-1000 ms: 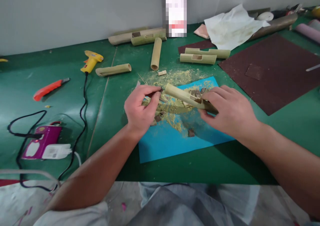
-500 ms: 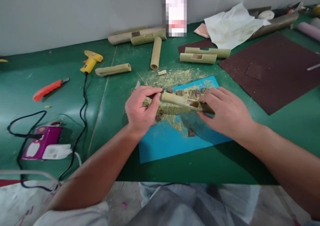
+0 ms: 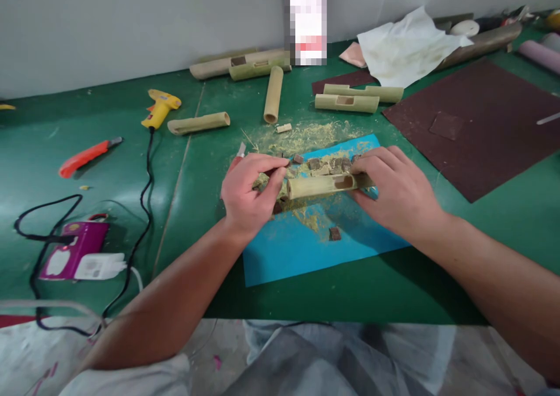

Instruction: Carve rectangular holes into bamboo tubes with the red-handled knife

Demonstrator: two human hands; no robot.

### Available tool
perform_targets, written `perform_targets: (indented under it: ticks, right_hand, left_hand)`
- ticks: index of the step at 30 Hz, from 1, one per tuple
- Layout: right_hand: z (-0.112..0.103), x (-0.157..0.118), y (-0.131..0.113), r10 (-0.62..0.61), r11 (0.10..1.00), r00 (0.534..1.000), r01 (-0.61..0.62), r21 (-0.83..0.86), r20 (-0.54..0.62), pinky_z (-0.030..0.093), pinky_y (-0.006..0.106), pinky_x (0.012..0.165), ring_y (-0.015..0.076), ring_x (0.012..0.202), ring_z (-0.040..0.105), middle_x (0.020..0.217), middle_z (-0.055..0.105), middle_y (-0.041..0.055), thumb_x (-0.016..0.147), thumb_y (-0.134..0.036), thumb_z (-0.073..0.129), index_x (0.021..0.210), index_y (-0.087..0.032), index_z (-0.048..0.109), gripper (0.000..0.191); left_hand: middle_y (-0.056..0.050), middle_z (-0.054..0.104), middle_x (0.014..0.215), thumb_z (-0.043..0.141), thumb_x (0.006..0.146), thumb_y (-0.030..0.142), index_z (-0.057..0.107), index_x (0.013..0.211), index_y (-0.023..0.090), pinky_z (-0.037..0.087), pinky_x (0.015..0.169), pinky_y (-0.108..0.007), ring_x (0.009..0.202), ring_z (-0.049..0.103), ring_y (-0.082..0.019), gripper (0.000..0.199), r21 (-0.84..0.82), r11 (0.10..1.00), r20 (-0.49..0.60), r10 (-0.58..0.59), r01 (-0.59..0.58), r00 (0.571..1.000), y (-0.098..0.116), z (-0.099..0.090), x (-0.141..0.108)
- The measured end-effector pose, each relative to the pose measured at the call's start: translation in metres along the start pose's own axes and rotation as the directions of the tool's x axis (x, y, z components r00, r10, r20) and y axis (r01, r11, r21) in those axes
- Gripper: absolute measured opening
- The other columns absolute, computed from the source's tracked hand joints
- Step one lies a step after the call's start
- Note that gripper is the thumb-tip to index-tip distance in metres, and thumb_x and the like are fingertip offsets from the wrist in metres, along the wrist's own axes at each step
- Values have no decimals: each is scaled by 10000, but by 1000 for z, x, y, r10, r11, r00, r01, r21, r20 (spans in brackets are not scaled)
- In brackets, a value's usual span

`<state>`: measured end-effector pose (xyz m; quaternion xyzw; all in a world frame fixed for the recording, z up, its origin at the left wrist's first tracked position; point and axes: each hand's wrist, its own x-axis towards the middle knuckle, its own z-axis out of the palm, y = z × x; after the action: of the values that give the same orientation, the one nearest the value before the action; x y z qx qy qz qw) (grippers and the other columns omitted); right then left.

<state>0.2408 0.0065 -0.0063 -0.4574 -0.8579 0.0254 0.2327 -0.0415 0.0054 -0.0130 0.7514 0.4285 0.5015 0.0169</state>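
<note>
A bamboo tube with a rectangular notch lies level above the blue sheet, its right end gripped between the thumb and fingers of my right hand. Beside the tube's left end, my left hand pinches a small dark piece, largely hidden by the fingertips. Small brown blocks and pale shavings are scattered on the sheet below and behind the tube. Partly under my left hand is a red-handled blade.
Cut bamboo tubes lie at the back. To the left are a yellow glue gun, an orange cutter and a purple power box with cables. A dark brown sheet and white cloth are at the right.
The tube's left end has swung down and toward me, away from my left fingertips, and the notch has turned. Both hands have stayed nearly in place.
</note>
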Motion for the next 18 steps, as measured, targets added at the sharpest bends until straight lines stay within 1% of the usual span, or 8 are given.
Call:
perform_targets:
  ticks: [4, 9, 14, 18]
  right_hand:
    - [3, -1, 2, 16, 999, 1000, -16, 30, -25, 513, 443, 815, 343, 1041, 683, 1128, 773, 128, 906, -212, 684, 1060, -229, 667, 155]
    - [5, -2, 2, 32, 999, 998, -31, 14, -45, 489, 428, 798, 334, 1045, 688, 1134, 781, 112, 906, -211, 665, 1058, -246, 644, 157]
    - [6, -3, 2, 3, 1000, 999, -4, -12, -53, 491, 425, 799, 333, 1053, 686, 1160, 787, 116, 878, -163, 655, 1068, -234, 651, 203]
    - [4, -2, 1, -20, 1000, 998, 19, -12, -53, 489, 428, 778, 335, 1027, 700, 1119, 797, 116, 879, -174, 683, 1050, -226, 675, 179]
  left_hand:
    - [-17, 852, 954, 680, 1065, 280, 805, 1032, 243, 652, 815, -319, 849, 787, -161, 134, 11, 999, 10, 35, -35, 999, 0, 1, -1]
    - [-7, 845, 956, 698, 1052, 234, 801, 1043, 255, 654, 818, -311, 873, 796, -157, 105, -43, 997, 8, 66, -65, 998, 1, 1, -1]
    - [-11, 843, 942, 690, 1054, 240, 805, 1026, 249, 654, 791, -309, 852, 788, -157, 118, -25, 997, 8, 72, -71, 997, 2, 2, 0]
    - [-5, 845, 953, 696, 1057, 250, 804, 1041, 252, 649, 805, -306, 862, 787, -157, 109, -25, 997, 23, 77, -77, 997, 1, 1, -1]
